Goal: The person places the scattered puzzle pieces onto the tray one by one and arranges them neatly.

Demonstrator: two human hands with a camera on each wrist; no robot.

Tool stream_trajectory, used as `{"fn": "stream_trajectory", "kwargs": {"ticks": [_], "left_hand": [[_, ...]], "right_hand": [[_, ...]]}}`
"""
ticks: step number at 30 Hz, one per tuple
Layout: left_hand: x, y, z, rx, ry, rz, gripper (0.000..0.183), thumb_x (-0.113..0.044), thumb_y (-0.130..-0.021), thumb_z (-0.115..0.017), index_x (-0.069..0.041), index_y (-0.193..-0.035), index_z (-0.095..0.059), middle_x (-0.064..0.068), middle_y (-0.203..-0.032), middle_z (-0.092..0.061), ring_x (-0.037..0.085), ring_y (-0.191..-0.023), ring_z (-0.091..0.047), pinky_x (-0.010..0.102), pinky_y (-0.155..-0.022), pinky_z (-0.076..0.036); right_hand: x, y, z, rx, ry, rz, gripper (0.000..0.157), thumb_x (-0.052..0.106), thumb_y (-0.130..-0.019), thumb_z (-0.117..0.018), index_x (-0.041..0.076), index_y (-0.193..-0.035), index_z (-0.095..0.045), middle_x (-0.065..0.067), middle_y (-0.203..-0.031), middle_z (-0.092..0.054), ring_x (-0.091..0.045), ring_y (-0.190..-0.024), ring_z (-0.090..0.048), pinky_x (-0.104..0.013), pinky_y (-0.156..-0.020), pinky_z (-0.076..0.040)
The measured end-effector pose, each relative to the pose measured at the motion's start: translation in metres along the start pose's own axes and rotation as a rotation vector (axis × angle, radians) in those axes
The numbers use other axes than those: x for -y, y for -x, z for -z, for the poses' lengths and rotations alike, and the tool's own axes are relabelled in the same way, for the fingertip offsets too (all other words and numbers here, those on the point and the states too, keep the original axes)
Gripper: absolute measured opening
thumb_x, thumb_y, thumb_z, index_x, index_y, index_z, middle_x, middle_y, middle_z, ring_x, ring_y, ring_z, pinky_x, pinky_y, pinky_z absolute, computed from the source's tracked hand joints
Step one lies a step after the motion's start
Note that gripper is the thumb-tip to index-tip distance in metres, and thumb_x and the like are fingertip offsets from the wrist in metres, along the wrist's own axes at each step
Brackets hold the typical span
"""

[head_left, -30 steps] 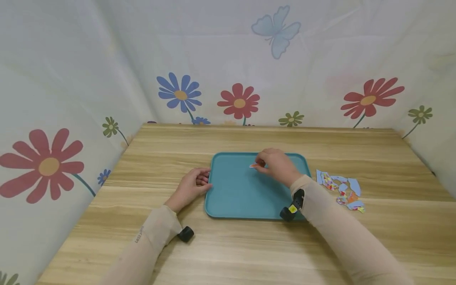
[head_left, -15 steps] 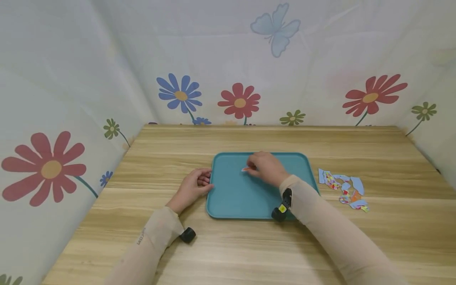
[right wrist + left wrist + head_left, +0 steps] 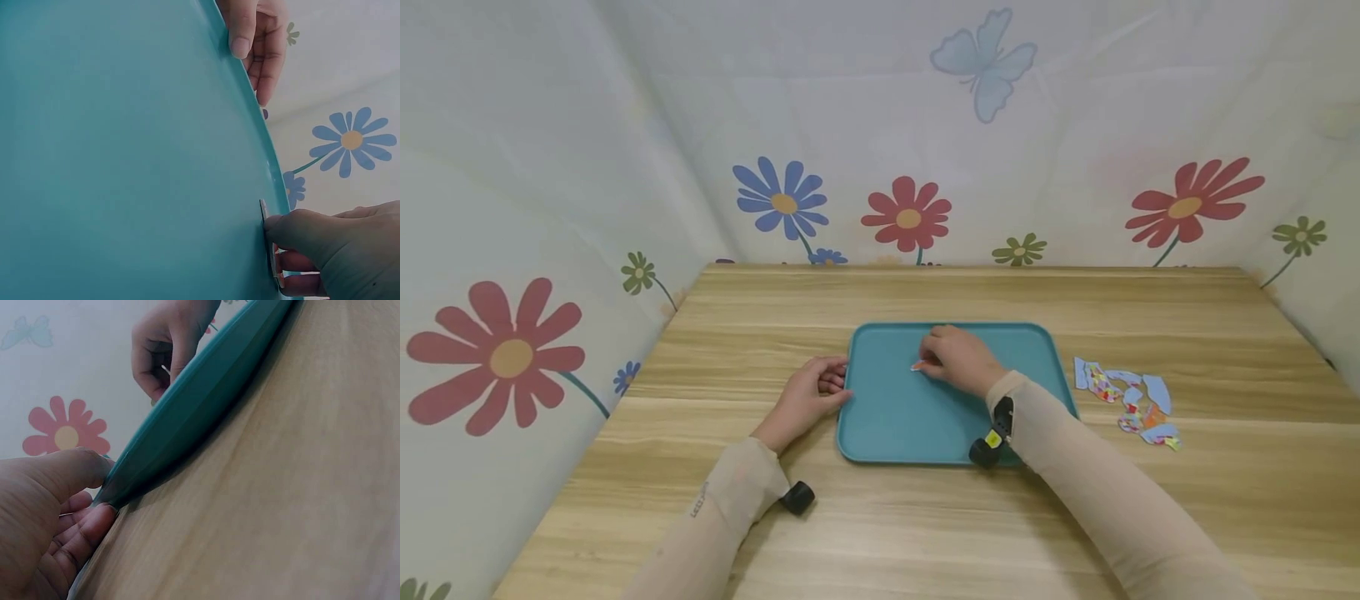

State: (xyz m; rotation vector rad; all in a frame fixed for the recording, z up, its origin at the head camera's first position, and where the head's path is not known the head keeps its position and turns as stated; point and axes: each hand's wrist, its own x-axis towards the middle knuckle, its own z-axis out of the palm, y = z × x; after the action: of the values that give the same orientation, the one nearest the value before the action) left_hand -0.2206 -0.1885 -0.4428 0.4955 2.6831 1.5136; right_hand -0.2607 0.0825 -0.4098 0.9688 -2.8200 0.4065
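Note:
A teal rectangular tray (image 3: 887, 425) lies on the wooden table. My left hand (image 3: 805, 396) holds its left edge, thumb over the rim and fingers against the outer side, as the left wrist view shows. Over the tray's upper middle, my right hand (image 3: 962, 360) pinches a small flat puzzle piece (image 3: 917, 366), white and orange where it shows. In the right wrist view the puzzle piece (image 3: 270, 253) stands edge-on between thumb and fingers, close over the tray surface. Most of its face is hidden by the fingers.
Several loose puzzle pieces (image 3: 1157, 392), light blue with multicoloured patches, lie in a cluster to the right of the tray on the wooden table (image 3: 880, 533). A white cloth (image 3: 850, 100) printed with flowers and a butterfly hangs behind the table and at its sides.
My right hand has moved left over the tray with the puzzle piece, then slightly towards me. My left hand keeps its place at the tray's left edge.

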Motion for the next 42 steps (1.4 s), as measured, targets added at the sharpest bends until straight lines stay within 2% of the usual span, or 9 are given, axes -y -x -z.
{"fn": "stream_trajectory", "kwargs": {"ticks": [12, 18, 26, 35, 42], "left_hand": [[0.0, -0.001, 0.0, -0.006, 0.023, 0.004, 0.052, 0.001, -0.082, -0.071, 0.008, -0.13, -0.052, 0.022, -0.114, -0.058, 0.025, -0.093, -0.062, 0.019, -0.079, -0.056], [0.001, 0.0, -0.001, -0.006, 0.006, -0.002, 0.051, 0.001, -0.083, -0.07, 0.008, -0.13, -0.051, 0.022, -0.114, -0.058, 0.023, -0.093, -0.062, 0.021, -0.08, -0.056], [0.002, 0.0, -0.001, -0.008, 0.001, -0.004, 0.051, -0.001, -0.084, -0.071, 0.007, -0.13, -0.052, 0.022, -0.114, -0.058, 0.025, -0.094, -0.062, 0.024, -0.08, -0.057], [0.001, 0.001, 0.0, -0.005, -0.006, 0.003, 0.051, -0.001, -0.084, -0.071, 0.007, -0.13, -0.052, 0.022, -0.114, -0.059, 0.025, -0.094, -0.062, 0.025, -0.081, -0.057], [-0.002, 0.0, 0.0, -0.005, -0.01, 0.008, 0.052, -0.001, -0.083, -0.071, 0.007, -0.131, -0.052, 0.022, -0.114, -0.059, 0.024, -0.094, -0.063, 0.024, -0.08, -0.057]], "right_hand": [[0.004, 0.0, 0.006, 0.007, -0.011, -0.009, 0.02, 0.03, -0.088, -0.07, 0.01, -0.091, -0.07, -0.002, -0.086, -0.062, -0.015, -0.075, -0.054, -0.032, -0.07, -0.053], [0.007, 0.001, 0.016, 0.011, -0.011, -0.012, 0.025, 0.031, -0.087, -0.072, 0.009, -0.099, -0.071, -0.004, -0.092, -0.065, -0.017, -0.082, -0.058, -0.035, -0.079, -0.056], [0.013, 0.003, 0.036, 0.063, -0.024, -0.069, 0.031, 0.027, -0.087, -0.071, 0.008, -0.111, -0.068, -0.008, -0.107, -0.066, -0.021, -0.097, -0.061, -0.038, -0.092, -0.055], [0.014, 0.01, 0.058, 0.002, -0.008, -0.057, 0.033, 0.026, -0.084, -0.074, 0.009, -0.112, -0.068, -0.007, -0.11, -0.067, -0.021, -0.1, -0.063, -0.039, -0.092, -0.056], [0.01, 0.02, 0.076, -0.026, -0.004, -0.043, 0.036, 0.028, -0.087, -0.072, 0.007, -0.115, -0.066, -0.008, -0.11, -0.067, -0.022, -0.1, -0.064, -0.04, -0.091, -0.056]]}}
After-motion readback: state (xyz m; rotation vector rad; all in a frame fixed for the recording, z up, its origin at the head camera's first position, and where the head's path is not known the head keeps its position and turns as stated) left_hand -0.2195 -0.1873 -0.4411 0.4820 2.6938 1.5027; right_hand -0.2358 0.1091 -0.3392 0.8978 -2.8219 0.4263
